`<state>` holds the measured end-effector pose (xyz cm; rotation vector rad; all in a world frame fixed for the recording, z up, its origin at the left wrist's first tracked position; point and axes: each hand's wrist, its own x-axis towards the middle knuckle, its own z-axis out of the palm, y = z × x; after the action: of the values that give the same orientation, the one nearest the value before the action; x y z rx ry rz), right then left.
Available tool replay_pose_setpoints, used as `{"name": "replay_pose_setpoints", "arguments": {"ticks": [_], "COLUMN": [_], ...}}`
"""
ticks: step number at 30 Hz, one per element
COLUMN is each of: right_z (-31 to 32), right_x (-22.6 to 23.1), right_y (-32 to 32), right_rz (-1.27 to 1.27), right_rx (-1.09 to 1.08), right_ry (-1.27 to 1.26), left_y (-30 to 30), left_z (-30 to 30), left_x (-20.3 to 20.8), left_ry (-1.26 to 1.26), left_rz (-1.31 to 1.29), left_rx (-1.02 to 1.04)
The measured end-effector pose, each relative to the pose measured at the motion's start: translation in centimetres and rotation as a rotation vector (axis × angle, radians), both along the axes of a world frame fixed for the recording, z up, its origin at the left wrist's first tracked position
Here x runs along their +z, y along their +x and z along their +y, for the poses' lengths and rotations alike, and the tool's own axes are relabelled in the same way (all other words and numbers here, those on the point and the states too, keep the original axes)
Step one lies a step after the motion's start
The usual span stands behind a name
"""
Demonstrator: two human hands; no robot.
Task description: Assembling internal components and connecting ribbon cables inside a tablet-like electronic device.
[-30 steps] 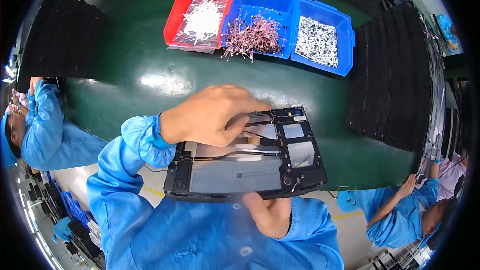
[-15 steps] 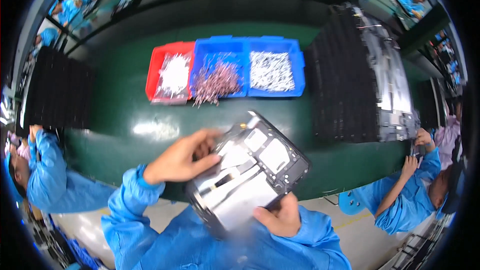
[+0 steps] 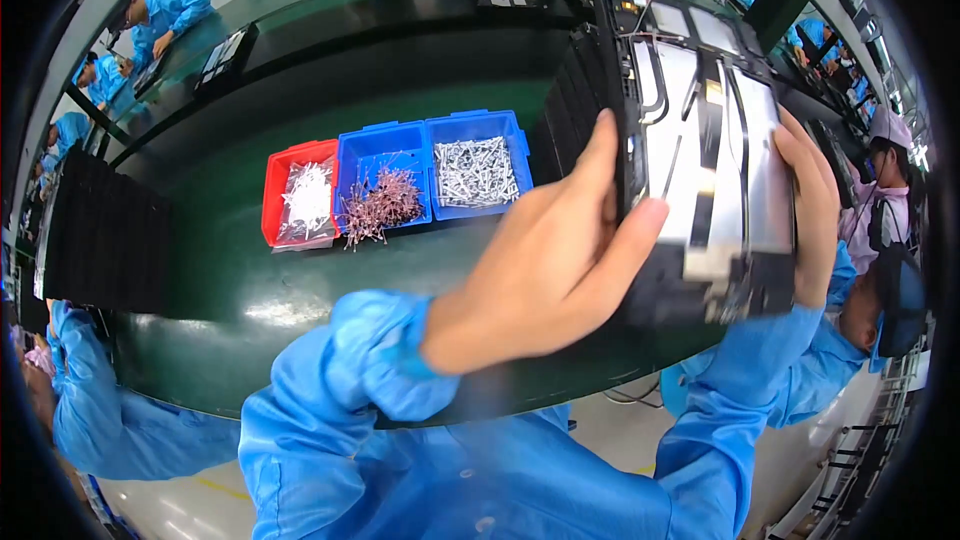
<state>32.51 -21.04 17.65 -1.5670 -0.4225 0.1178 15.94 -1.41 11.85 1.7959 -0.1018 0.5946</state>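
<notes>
An opened tablet-like unit, with silver battery-like panels, thin black cables and a black frame, is held between my two hands at the right. My left hand grips its left edge, with the thumb over the face and the fingers along the side. On the opposite edge, my right hand is wrapped round the frame. The unit is tilted toward me, over or against a stack of black units. Whether it touches the stack is hidden.
On the green table stand a red bin with bagged white bits, a blue bin of pinkish-brown thin pieces, and another blue bin of small silvery pieces. Another black stack is at left. Co-workers in blue sit on both sides.
Both hands have moved right and away from my chest to the right-hand stack, the unit between them now standing higher. The view has swung right, so the bins appear further left.
</notes>
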Motion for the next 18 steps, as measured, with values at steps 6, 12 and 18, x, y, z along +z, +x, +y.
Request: {"name": "replay_pose_setpoints", "arguments": {"ticks": [6, 12, 18], "right_z": [-2.1, -2.2, -5.3], "right_x": [-2.4, -4.5, -10.9], "right_y": [8.7, 9.5, 9.1], "right_rz": [-0.066, 0.155, 0.595], "right_rx": [0.039, 0.09, 0.141], "right_ry": [-0.258, -0.038, 0.242], "left_y": [4.1, 4.0, 1.4], "left_z": [-3.1, -2.9, -2.5], "left_x": [1.1, -0.1, -10.4], "left_ry": [0.105, 0.118, 0.038], "left_rz": [0.141, 0.213, 0.23], "left_rx": [0.101, 0.115, 0.149]}}
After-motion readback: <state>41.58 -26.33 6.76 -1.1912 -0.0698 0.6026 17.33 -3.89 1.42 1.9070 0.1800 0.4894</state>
